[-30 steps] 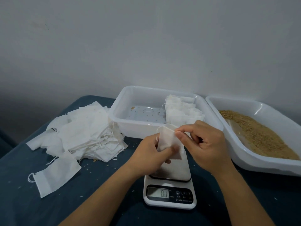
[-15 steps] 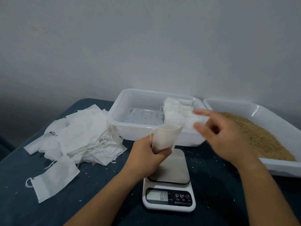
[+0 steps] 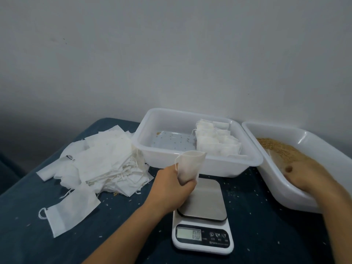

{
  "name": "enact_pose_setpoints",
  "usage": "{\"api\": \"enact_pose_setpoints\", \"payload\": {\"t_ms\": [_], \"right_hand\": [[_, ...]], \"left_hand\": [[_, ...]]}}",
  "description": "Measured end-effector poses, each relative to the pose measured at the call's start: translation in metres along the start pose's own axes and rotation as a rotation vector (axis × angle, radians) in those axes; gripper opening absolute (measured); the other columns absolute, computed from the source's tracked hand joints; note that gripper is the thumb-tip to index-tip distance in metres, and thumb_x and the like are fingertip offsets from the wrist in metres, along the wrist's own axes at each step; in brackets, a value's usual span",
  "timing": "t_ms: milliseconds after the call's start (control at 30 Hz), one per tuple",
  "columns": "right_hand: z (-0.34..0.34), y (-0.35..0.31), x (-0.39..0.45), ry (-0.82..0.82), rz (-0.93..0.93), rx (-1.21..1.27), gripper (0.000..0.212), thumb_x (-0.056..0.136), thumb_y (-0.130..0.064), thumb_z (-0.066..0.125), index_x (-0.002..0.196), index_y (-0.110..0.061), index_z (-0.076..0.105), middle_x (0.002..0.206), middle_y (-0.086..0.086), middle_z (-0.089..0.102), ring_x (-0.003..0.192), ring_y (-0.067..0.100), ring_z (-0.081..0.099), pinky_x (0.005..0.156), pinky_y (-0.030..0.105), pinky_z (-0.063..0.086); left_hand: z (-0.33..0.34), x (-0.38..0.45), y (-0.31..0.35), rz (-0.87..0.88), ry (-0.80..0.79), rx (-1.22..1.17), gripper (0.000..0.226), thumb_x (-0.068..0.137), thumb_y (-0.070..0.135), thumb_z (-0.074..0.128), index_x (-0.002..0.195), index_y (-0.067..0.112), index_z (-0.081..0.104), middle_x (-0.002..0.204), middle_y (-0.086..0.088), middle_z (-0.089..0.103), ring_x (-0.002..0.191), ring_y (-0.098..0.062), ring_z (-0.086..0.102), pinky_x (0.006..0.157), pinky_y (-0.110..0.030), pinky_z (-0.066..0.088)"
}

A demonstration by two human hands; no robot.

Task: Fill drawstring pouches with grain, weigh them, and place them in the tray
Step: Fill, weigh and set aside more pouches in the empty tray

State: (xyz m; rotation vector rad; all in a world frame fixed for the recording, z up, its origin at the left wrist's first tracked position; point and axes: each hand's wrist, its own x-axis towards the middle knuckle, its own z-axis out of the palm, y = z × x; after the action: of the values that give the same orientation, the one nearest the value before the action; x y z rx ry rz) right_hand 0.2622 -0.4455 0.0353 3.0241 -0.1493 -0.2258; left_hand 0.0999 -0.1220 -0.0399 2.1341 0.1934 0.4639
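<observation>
Dark table: scale (image 3: 202,218) at "0.0", left hand (image 3: 174,189) gripping pouch (image 3: 190,166), right hand (image 3: 306,173) grip unclear in grain (image 3: 280,149).

Plain grey wall (image 3: 171,54); dark tabletop (image 3: 22,235)

It looked like a plain room at home turned into a small packing station, not a lab or a shop. A bare grey-white wall (image 3: 171,54) stood close behind a table under dark blue cloth (image 3: 28,225), strewn with stray grains. A small kitchen scale (image 3: 202,221) and ordinary white plastic tubs (image 3: 198,164) served as equipment.
</observation>
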Motion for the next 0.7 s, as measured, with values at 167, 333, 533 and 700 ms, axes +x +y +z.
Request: {"api": "enact_pose_setpoints", "payload": {"t_ms": [167,333,533,700], "right_hand": [[0.004,0.0,0.004,0.062,0.089,0.108,0.049,0.106,-0.045,0.046,0.096,-0.006,0.073,0.086,0.006,0.063,0.072,0.019,0.055,0.062,0.032,0.04],[-0.004,0.003,-0.001,0.167,0.147,0.2,0.051,0.103,-0.046,0.049,0.125,-0.003,0.065,0.095,0.013,0.064,0.073,0.029,0.053,0.067,0.039,0.043],[-0.027,-0.008,-0.043,0.454,-0.106,0.45,0.045,0.092,-0.067,0.047,0.089,-0.024,0.058,0.085,0.002,0.066,0.075,0.025,0.058,0.061,0.034,0.041],[-0.055,-0.031,-0.102,0.363,-0.458,0.696,0.026,0.08,-0.07,0.065,0.091,-0.048,0.071,0.084,-0.022,0.073,0.078,-0.002,0.066,0.066,0.026,0.044]], "left_hand": [[-0.004,-0.001,-0.003,-0.001,0.02,-0.038,0.018,0.081,0.029,0.07,0.071,0.021,0.057,0.054,0.005,0.054,0.053,-0.003,0.052,0.046,-0.015,0.04],[-0.007,0.0,-0.005,0.031,0.032,-0.056,0.013,0.082,0.024,0.07,0.077,0.029,0.059,0.082,0.023,0.064,0.07,0.003,0.059,0.056,-0.008,0.044],[-0.007,0.001,-0.007,0.053,0.083,-0.009,0.029,0.082,0.025,0.069,0.064,0.033,0.047,0.064,0.031,0.058,0.062,0.007,0.055,0.053,-0.008,0.039],[-0.011,0.003,-0.01,0.047,0.096,0.009,0.026,0.085,0.025,0.069,0.067,0.028,0.051,0.071,0.029,0.06,0.064,0.004,0.056,0.055,-0.009,0.042]]}}
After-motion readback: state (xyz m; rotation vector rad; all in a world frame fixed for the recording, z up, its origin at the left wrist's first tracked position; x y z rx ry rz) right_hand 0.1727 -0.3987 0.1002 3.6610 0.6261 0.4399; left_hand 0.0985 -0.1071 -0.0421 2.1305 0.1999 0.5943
